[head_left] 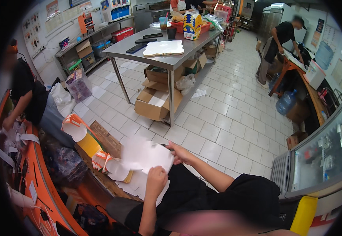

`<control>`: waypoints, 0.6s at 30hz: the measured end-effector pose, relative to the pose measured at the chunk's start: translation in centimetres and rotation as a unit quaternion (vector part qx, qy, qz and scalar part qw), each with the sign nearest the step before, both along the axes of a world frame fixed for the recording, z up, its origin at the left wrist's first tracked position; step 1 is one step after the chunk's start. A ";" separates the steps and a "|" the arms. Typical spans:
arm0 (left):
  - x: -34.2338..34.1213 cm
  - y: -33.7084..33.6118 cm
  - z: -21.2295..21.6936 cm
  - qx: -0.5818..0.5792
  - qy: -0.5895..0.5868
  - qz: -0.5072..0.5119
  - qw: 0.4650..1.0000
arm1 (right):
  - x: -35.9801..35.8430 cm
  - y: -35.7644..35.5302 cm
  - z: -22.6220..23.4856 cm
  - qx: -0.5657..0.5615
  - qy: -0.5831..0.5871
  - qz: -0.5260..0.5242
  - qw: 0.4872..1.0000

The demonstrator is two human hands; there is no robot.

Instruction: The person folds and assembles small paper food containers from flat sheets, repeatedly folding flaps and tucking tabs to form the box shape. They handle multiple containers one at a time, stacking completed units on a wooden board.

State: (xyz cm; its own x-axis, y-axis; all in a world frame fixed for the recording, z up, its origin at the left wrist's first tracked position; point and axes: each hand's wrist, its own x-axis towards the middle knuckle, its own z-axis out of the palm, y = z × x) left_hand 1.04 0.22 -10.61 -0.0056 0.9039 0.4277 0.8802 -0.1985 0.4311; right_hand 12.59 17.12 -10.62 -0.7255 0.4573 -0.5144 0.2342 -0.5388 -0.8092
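A white die-cut carton blank (pixel 147 154) is held above my lap, its far left part smeared by motion. My right hand (pixel 179 152) grips its right edge with the fingers curled round it. At the near edge my left hand (pixel 157 179) pinches the card, fingers closed. Beneath lie more white carton blanks (pixel 133 185), partly hidden by the held one and my left forearm. Left of these, orange-and-white patterned food cartons (pixel 101 160) stand partly folded on a wooden bench (pixel 105 135), with a yellow carton piece (pixel 88 144) between them.
A steel table (pixel 120 47) ahead bears stacked white blanks (pixel 163 48), phones and a patterned box (pixel 192 26); cardboard boxes (pixel 151 103) fill its lower shelf. One person (pixel 25 90) works at an orange counter (pixel 41 165) on the left, another (pixel 285 39) at the far right. A glass-front fridge (pixel 324 147) stands right.
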 end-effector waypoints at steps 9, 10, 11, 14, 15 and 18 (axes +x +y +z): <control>3.1 -1.4 -1.5 -0.132 -0.180 -0.001 0.975 | 4.3 -0.7 -3.9 0.013 -0.116 0.120 0.986; 3.8 -1.1 -1.5 -0.136 -0.189 0.040 0.972 | 4.2 -1.2 -4.0 -0.013 -0.098 0.110 0.989; 4.4 -0.6 -1.7 -0.141 -0.195 0.086 0.967 | 4.1 -1.6 -4.0 -0.044 -0.060 0.106 0.992; 5.0 0.6 -2.7 -0.159 -0.219 0.198 0.942 | 3.2 -2.9 -4.1 -0.001 -0.025 0.113 0.993; 4.9 0.9 -3.3 -0.152 -0.224 0.231 0.935 | 3.0 -3.1 -4.1 0.015 -0.016 0.112 0.993; 4.1 1.2 -5.2 -0.184 -0.425 0.176 0.868 | 3.0 -3.4 -4.3 0.169 -0.074 0.075 0.980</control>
